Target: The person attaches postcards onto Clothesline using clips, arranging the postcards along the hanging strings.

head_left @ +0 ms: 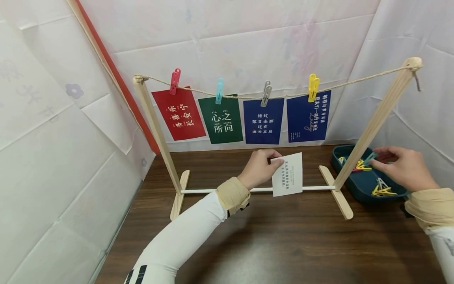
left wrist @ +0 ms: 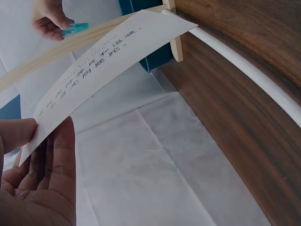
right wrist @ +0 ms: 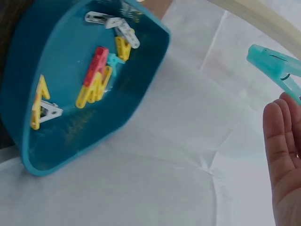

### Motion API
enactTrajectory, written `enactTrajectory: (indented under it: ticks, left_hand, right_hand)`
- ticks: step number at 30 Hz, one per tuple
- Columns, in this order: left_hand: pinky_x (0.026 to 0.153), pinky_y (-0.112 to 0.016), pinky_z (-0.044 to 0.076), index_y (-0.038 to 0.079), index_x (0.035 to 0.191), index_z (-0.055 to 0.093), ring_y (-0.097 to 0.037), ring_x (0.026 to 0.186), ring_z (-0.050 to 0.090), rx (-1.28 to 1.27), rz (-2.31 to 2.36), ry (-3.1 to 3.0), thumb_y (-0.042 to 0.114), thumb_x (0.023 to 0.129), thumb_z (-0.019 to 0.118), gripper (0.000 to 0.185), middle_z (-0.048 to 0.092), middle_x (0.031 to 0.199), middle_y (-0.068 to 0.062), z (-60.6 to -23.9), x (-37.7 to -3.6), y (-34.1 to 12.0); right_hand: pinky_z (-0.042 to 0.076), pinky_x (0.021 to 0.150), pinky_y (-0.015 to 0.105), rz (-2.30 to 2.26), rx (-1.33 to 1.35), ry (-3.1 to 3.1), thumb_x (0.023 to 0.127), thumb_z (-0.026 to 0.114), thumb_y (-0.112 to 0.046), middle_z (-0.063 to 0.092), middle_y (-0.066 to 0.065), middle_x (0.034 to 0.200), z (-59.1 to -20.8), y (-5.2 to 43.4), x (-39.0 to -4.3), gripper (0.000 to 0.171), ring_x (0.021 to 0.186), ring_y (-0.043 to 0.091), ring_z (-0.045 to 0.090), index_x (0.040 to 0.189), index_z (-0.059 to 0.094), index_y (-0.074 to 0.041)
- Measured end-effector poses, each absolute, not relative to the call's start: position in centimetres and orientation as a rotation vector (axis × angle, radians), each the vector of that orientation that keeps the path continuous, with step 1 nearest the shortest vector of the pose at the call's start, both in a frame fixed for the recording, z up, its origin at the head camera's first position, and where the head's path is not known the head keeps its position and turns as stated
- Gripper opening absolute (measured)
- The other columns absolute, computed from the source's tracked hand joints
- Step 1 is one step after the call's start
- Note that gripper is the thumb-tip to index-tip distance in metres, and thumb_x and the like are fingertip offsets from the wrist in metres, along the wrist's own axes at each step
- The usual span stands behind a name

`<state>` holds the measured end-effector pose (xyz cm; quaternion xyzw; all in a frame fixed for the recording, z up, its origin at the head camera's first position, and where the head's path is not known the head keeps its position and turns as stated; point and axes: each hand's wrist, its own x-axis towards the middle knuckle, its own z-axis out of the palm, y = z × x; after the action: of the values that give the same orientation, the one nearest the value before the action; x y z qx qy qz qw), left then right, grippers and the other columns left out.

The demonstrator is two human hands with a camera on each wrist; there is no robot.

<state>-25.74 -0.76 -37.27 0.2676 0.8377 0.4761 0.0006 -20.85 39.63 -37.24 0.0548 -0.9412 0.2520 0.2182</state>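
Note:
My left hand (head_left: pixel 260 167) pinches a white card (head_left: pixel 288 179) by its upper left corner, thumb on the printed side. The card stands roughly upright in front of the white crossbar (head_left: pixel 209 191) of a wooden stand. In the left wrist view the card (left wrist: pixel 94 77) slants away from the thumb. At the right, my right hand (head_left: pixel 408 167) holds a teal clothespin (right wrist: pixel 273 66) between thumb and fingers, above the blue tray (head_left: pixel 358 189). In the right wrist view the thumb is out of frame. Several yellow, grey and red clothespins (right wrist: pixel 96 73) lie in the tray.
A rope (head_left: pixel 241 97) runs between two wooden posts (head_left: pixel 379 122). Clothespins hold a red card (head_left: pixel 179 114), a green card (head_left: pixel 221 120) and two blue cards (head_left: pixel 264 122) on it. The right post stands between the left hand and the tray. White cloth (head_left: pixel 248 39) hangs behind.

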Motion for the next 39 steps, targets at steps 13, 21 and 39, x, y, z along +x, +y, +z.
enactTrajectory:
  ticks: [13, 21, 39]
  left_hand:
    - [0.061, -0.017, 0.051, 0.002, 0.110, 0.078, -0.005, 0.076, 0.070, 0.941, 1.494, 2.646, 0.014, 0.109, 0.065, 0.018, 0.082, 0.103, -0.011, -35.6, -25.3, -0.2]
    - [0.064, -0.015, 0.050, 0.003, 0.110, 0.077, -0.005, 0.074, 0.065, 0.992, 1.447, 2.692, 0.016, 0.110, 0.065, 0.018, 0.080, 0.099, -0.008, -34.4, -25.0, -0.1]
    - [0.066, -0.015, 0.051, 0.003, 0.116, 0.078, -0.006, 0.078, 0.070, 1.105, 1.398, 2.701, 0.017, 0.110, 0.066, 0.019, 0.083, 0.108, -0.011, -31.3, -24.8, 1.1]
  right_hand:
    - [0.036, 0.065, -0.004, 0.685, 0.191, -2.555, 0.085, 0.084, 0.007, 0.073, 0.040, 0.099, -35.4, 39.0, -19.7, 0.029, 0.075, -0.029, 0.041, 0.110, 0.072, 0.015]
    - [0.035, 0.067, -0.003, 0.645, 0.238, -2.523, 0.080, 0.086, 0.010, 0.073, 0.036, 0.094, -34.8, 38.3, -19.0, 0.029, 0.077, -0.031, 0.039, 0.106, 0.073, 0.012]
    - [0.034, 0.072, -0.006, 0.705, 0.243, -2.532, 0.085, 0.083, 0.011, 0.072, 0.038, 0.101, -32.5, 36.4, -18.7, 0.028, 0.080, -0.029, 0.041, 0.110, 0.071, 0.012]
